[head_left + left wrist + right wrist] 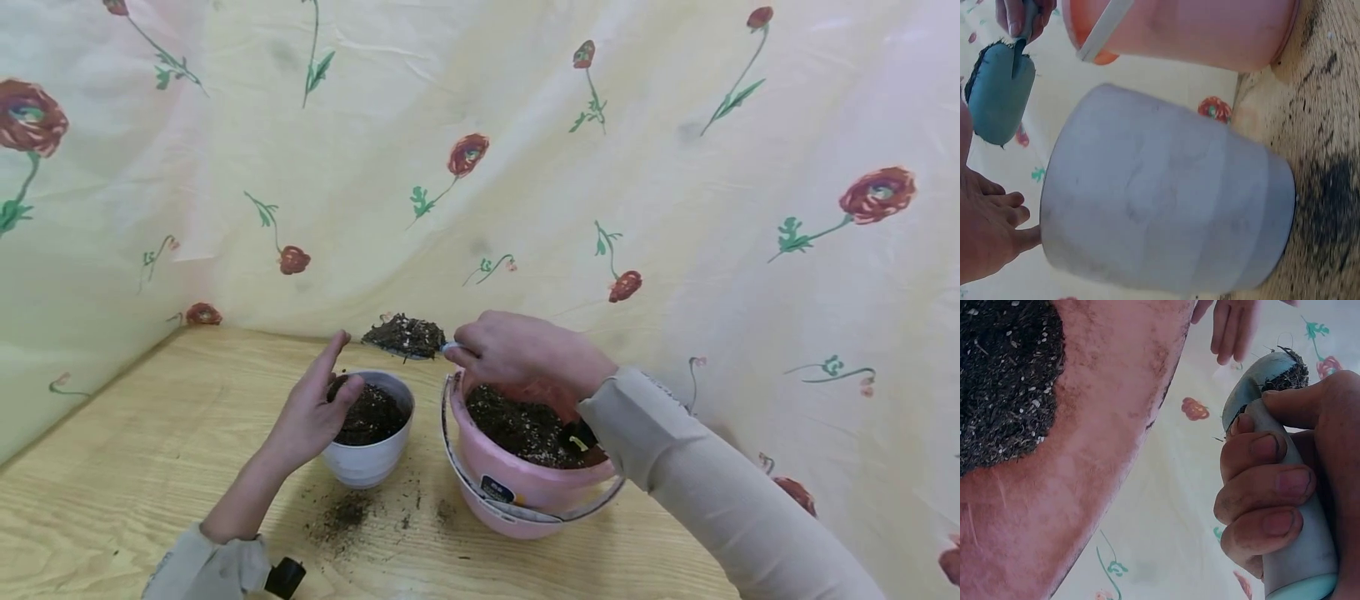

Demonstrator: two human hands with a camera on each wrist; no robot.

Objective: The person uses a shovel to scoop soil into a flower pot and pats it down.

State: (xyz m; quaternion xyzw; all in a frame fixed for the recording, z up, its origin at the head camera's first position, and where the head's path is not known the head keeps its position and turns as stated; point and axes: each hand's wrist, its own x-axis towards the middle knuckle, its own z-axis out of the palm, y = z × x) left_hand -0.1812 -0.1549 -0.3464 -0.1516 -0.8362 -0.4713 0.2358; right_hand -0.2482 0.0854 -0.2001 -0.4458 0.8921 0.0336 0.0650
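Note:
My right hand (525,350) grips the handle of a blue-grey garden trowel (1300,550), fingers curled around it. Dark potting soil (407,335) with white specks is heaped on the trowel's blade, held in the air between the two containers and above their rims. A white plant pot (367,462) stands on the table, with soil (372,417) inside. Beside its left rim is my left hand (311,408), fingers extended and holding nothing; in the left wrist view a fingertip is at the pot's rim. The pink bucket (487,450) with more soil (517,425) sits below my right wrist.
Loose soil (348,512) is scattered on the wooden table (187,417) in front of the pot and bucket. The bucket's handle (555,517) hangs down across its front. Flower-printed sheeting (360,208) rises behind and along the left side.

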